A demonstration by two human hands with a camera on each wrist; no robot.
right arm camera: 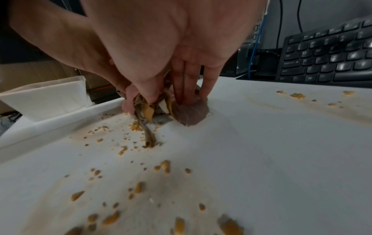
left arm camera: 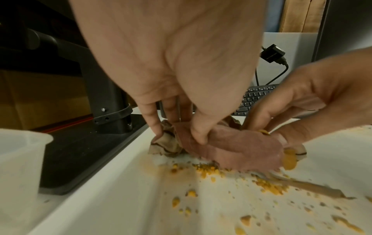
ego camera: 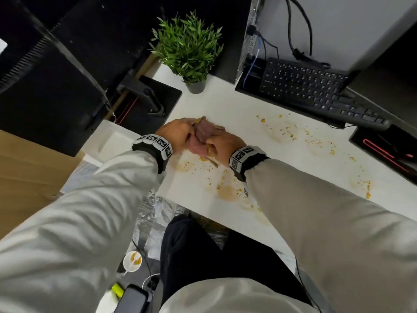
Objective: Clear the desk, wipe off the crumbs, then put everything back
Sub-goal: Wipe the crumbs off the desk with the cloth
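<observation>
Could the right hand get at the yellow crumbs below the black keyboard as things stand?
Probably yes: bare white desk lies between the right hand and those yellow crumbs, though it now grips the brown cloth.

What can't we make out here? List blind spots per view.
- Cloth: head view, both the left hand and the right hand cover most of it; its full shape is hidden.
- Desk under the cloth: hidden in all views, so whether it is wiped is unknown.
- Keyboard: head view, legends too small.
- Crumbs: right wrist view, nearest ones blurred.
- Small cup: head view, contents unclear.
</observation>
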